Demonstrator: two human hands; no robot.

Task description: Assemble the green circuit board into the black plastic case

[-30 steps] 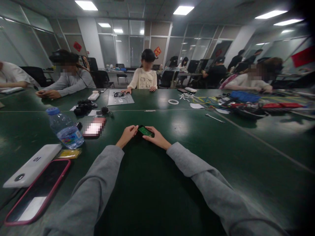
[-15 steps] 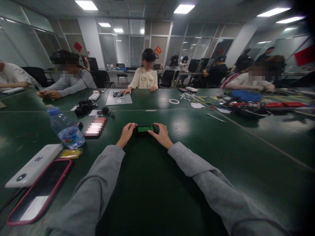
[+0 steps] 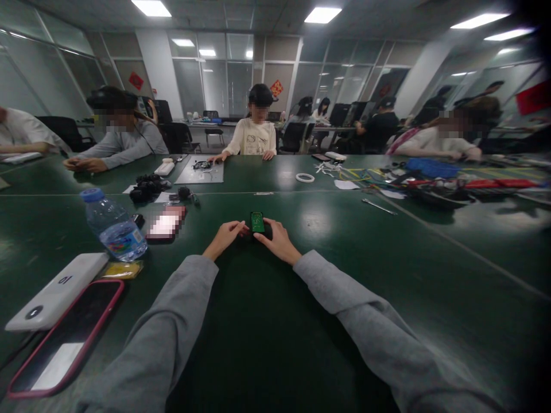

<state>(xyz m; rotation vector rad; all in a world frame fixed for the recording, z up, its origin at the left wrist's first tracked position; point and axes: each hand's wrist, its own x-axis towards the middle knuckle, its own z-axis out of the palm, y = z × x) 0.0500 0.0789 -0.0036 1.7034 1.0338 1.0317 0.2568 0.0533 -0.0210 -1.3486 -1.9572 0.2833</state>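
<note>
A small green circuit board [image 3: 257, 222] with a dark border stands on its short end, its green face toward me. My right hand [image 3: 278, 238] grips it from the right, thumb at the lower front and fingers by the upper edge. At its left side is my left hand [image 3: 228, 236], thumb and fingers pinched together. What that pinch holds, if anything, is too small to make out. Both hands are above the dark green table [image 3: 275, 321].
To my left are a water bottle [image 3: 114, 226], a white power bank [image 3: 58, 292], a red-edged phone [image 3: 66, 338] and a yellow packet [image 3: 123, 269]. A wrench [image 3: 379, 206] and tangled cables [image 3: 413, 180] lie at right. A person [image 3: 253, 132] sits opposite.
The circuit board has turned from lying lengthwise between both hands to upright. My left hand has let go of its left end and closed into a pinch; my right hand keeps its grip.
</note>
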